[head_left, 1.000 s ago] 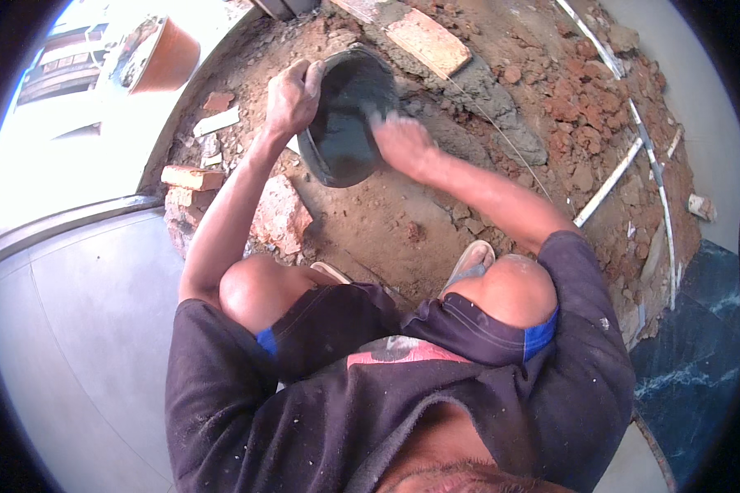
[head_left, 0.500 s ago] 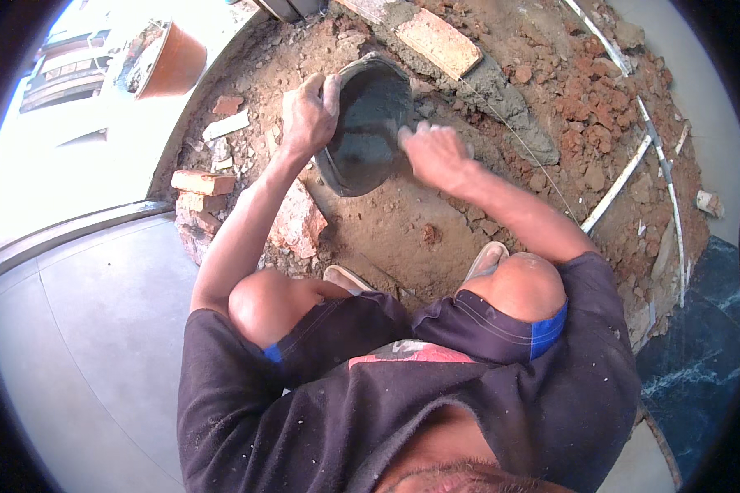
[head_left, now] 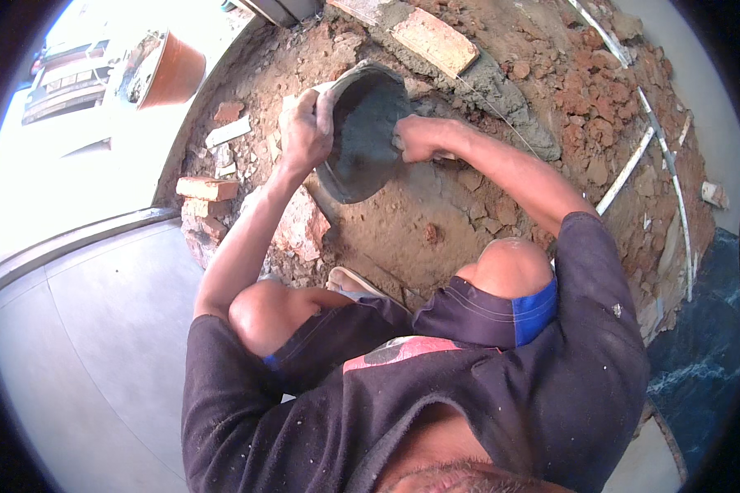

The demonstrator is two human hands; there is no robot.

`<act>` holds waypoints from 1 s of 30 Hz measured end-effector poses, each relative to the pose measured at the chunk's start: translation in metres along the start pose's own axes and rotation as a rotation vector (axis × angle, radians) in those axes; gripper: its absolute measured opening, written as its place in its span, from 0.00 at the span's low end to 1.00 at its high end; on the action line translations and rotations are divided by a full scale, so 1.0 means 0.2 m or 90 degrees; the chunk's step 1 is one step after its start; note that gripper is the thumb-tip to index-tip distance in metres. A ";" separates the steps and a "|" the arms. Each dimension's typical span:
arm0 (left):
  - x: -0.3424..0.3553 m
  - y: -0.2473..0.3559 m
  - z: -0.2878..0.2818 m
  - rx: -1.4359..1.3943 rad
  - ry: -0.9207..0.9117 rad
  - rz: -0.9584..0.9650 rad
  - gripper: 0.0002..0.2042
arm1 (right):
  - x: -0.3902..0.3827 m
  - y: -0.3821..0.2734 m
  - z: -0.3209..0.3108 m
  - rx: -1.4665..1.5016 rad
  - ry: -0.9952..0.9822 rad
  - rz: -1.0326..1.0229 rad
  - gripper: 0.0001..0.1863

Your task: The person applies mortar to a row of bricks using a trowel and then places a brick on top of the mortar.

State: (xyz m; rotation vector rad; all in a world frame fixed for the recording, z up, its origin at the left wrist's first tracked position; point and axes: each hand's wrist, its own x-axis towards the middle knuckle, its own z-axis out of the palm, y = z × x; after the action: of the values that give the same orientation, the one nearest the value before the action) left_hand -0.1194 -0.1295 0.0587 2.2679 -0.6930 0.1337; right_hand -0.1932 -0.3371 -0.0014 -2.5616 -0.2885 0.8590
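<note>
A dark bucket (head_left: pixel 352 187) stands tilted on the dirt in front of me, its mouth toward me, with wet grey mortar (head_left: pixel 372 123) inside. My left hand (head_left: pixel 307 131) is closed round the bucket's left rim. At the opposite rim, my right hand (head_left: pixel 423 138) is closed in a fist, knuckles by the mouth of the bucket. Whatever it holds is hidden by the fingers. Beyond the bucket, a brick (head_left: pixel 436 43) lies on a strip of grey mortar (head_left: pixel 514 119), with a thin string (head_left: pixel 495 110) stretched across.
Broken bricks (head_left: pixel 207 189) and a large rubble chunk (head_left: pixel 302 223) lie to the left. Reddish clods (head_left: pixel 592 107) and white pipes (head_left: pixel 626 174) are on the right. An orange bucket (head_left: pixel 173 72) stands at the far left, beyond the grey tiled floor (head_left: pixel 107 304).
My right hand, blurred and slightly apart from the bucket before, is now a closed fist at its right rim. The bucket's mouth has tipped a little. My left hand keeps its grip.
</note>
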 end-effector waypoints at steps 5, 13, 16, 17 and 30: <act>0.03 0.02 0.02 0.034 -0.035 -0.054 0.20 | 0.00 0.15 0.13 0.347 -0.086 -0.037 0.09; -0.01 -0.03 0.03 -0.065 -0.027 -0.022 0.20 | 0.09 0.07 0.44 0.568 -0.060 -0.141 0.14; 0.00 0.03 0.01 -0.008 -0.043 -0.010 0.22 | 0.10 0.04 0.50 0.693 -0.049 -0.164 0.18; 0.00 0.03 0.00 -0.010 -0.043 0.005 0.22 | 0.09 0.04 0.51 0.713 -0.036 -0.182 0.19; 0.07 -0.33 -0.12 -0.105 0.032 -0.129 0.20 | -0.64 0.29 0.35 0.870 0.075 -0.126 0.21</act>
State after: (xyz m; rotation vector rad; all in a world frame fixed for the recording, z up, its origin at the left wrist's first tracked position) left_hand -0.0700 -0.0817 0.0389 2.1527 -0.4279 0.0336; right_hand -0.3333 -0.4062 -0.0116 -1.2634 0.0908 0.5066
